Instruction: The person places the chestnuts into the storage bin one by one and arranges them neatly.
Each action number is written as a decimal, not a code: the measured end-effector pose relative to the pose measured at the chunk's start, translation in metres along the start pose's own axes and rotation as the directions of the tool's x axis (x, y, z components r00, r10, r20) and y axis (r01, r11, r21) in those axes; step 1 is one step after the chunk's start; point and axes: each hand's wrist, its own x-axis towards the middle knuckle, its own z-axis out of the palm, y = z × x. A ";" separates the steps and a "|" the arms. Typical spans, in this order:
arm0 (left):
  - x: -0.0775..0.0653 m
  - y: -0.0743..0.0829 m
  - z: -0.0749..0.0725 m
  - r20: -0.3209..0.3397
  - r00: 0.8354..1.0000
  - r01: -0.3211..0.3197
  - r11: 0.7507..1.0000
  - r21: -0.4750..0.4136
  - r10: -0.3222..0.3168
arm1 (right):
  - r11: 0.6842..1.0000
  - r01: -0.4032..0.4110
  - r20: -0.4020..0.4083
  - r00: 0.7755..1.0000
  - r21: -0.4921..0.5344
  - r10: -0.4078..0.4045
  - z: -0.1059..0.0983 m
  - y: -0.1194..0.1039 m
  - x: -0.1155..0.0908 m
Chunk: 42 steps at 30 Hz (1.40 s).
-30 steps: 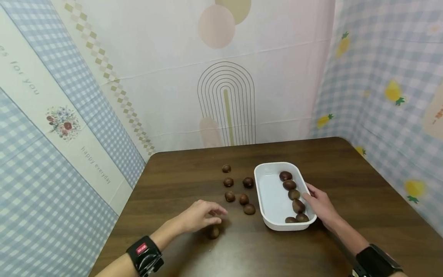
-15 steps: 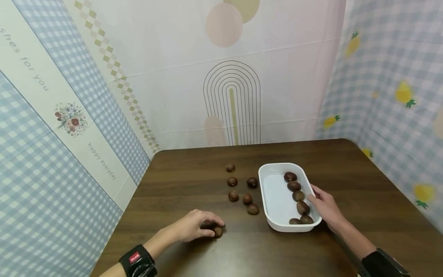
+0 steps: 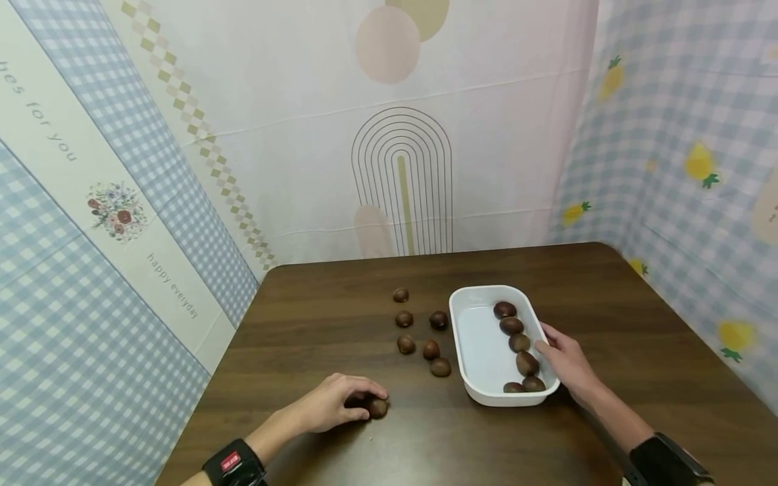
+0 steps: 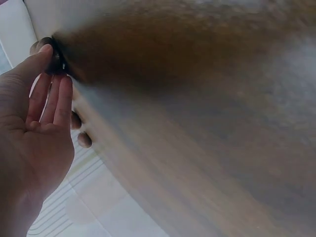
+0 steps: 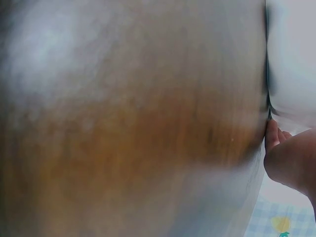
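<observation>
My left hand [image 3: 333, 403] is low over the near part of the table, pinching a brown chestnut [image 3: 378, 408]. In the left wrist view the thumb presses one side of that chestnut [image 4: 56, 60], and the fingers lie along the other. At right, a white rectangular tray [image 3: 506, 399] stands on the table. My right hand [image 3: 568, 364] grips the tray's right side, thumb at the rim and fingers partly hidden outside the wall. Inside the tray, several chestnuts [image 3: 527, 364] form a line along its right half. The right wrist view shows only part of the right hand [image 5: 291, 153] against the tray's wall.
Several loose chestnuts [image 3: 406, 344] lie on the dark wooden table [image 3: 316, 304] between the left hand and the tray. One chestnut [image 3: 439, 320] sits close by the tray's left wall. Patterned cloth [image 3: 498, 169] hangs behind the table and along both sides.
My left hand has come down onto the near chestnut and pinched it, its fingers closing from a hover above. The right hand keeps its grip on the tray. The head view has shifted slightly.
</observation>
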 end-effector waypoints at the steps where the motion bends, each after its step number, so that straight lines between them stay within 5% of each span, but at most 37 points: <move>1: -0.001 -0.001 0.000 -0.004 1.000 -0.002 1.000 -0.004 0.002 | 1.000 0.002 -0.001 1.000 -0.003 -0.002 0.000 0.000 0.000; 15: -0.002 -0.007 0.007 -0.059 0.998 -0.026 1.000 0.013 0.027 | 1.000 -0.008 0.000 1.000 -0.013 0.008 0.000 -0.002 -0.001; 24: 0.010 -0.005 0.004 -0.048 0.998 -0.040 0.999 0.030 0.041 | 1.000 -0.005 -0.005 1.000 -0.017 0.005 0.000 -0.001 0.000; 33: 0.038 0.011 -0.006 -0.056 0.993 -0.096 0.993 0.062 0.099 | 1.000 -0.010 0.000 1.000 -0.013 0.010 0.002 0.000 -0.001; 42: 0.088 0.029 -0.026 -0.098 0.980 -0.150 0.970 0.192 0.171 | 1.000 -0.013 0.009 1.000 -0.012 0.013 0.000 0.000 0.001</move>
